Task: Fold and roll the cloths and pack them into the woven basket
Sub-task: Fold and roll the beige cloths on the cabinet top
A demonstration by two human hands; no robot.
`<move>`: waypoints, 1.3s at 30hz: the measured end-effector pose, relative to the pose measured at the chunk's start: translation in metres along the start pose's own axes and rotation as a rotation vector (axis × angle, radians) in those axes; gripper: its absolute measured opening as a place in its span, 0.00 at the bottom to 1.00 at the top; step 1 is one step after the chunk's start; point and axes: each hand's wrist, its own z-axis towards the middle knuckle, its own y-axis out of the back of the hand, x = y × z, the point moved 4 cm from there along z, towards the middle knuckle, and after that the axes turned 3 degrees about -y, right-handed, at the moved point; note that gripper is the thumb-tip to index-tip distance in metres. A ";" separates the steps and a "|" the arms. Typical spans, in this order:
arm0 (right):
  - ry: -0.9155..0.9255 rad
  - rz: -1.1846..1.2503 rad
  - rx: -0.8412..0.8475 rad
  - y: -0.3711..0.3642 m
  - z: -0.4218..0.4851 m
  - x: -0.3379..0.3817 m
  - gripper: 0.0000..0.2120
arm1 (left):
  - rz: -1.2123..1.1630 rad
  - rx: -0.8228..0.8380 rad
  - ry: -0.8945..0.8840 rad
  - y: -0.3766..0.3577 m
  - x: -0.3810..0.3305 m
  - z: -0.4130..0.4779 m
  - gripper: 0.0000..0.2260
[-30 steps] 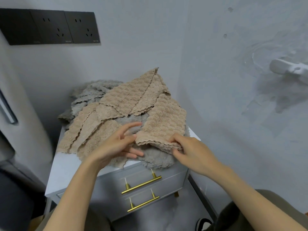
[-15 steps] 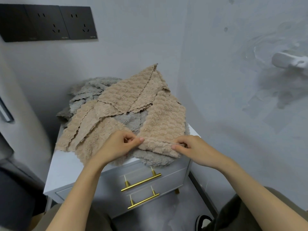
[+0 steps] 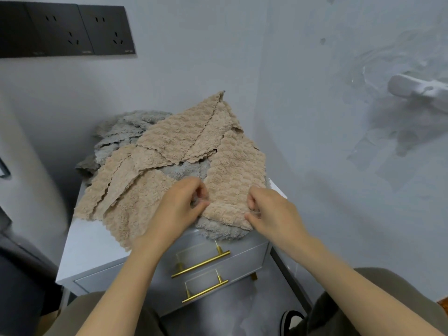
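Beige cloth (image 3: pixel 236 173) lay at the pile's (image 3: pixel 148 154) four o'clock; left hand (image 3: pixel 178 206) and right hand (image 3: pixel 272 212) pinched its near edge with curled fingers.

Grey cloths (image 3: pixel 126 128) mostly buried under beige cloths (image 3: pixel 177 141). Right hand (image 3: pixel 274 214) fingertips tucked out of sight in the folded beige cloth (image 3: pixel 235 175). Socket panel (image 3: pixel 65 30) cut by left edge (print unreadable). White wall fixture (image 3: pixel 417 89) runs off right.

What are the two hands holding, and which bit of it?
Both hands pinch the same beige cloth along its near edge. The left hand holds the edge's left end and the right hand holds its right end.
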 end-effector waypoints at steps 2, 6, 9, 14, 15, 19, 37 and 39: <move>0.166 0.018 0.036 -0.003 -0.004 0.009 0.13 | 0.025 0.023 -0.104 -0.001 -0.008 -0.001 0.08; 0.319 -0.113 0.096 -0.015 -0.009 0.016 0.22 | 0.033 0.060 -0.149 -0.003 -0.008 -0.006 0.10; 0.327 -0.123 0.116 -0.018 -0.012 0.016 0.20 | 0.001 0.093 -0.065 -0.003 -0.001 -0.011 0.11; 0.291 -0.189 0.062 -0.016 -0.010 0.015 0.17 | -0.010 0.173 0.004 0.000 0.005 -0.015 0.15; 0.278 -0.186 0.047 -0.015 -0.009 0.015 0.17 | -0.019 0.178 0.010 0.000 0.005 -0.014 0.16; 0.273 -0.169 0.042 -0.012 -0.010 0.011 0.12 | -0.067 0.180 0.026 -0.004 0.005 -0.010 0.18; -0.391 0.374 0.083 -0.001 0.019 -0.050 0.12 | -0.171 -0.066 0.326 -0.031 0.013 0.010 0.06; -0.378 0.272 0.068 0.000 0.018 -0.048 0.11 | -0.111 -0.075 0.313 -0.034 0.013 0.011 0.07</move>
